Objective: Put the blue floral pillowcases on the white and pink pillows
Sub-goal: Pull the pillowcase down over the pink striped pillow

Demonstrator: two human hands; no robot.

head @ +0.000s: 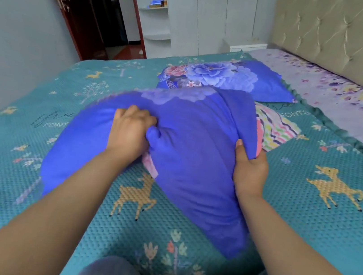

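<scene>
The left hand (131, 127) bunches the blue floral pillowcase (184, 161); the right hand (250, 168) pinches its open hem. Soft, light, slack cloth probably handles best held at the hem corners.

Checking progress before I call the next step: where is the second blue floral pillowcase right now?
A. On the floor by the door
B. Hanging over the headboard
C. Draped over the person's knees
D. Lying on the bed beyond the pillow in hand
D: the second blue floral pillowcase lies on the teal bedspread, beyond the pillow gripped by the left hand and right hand.
</scene>
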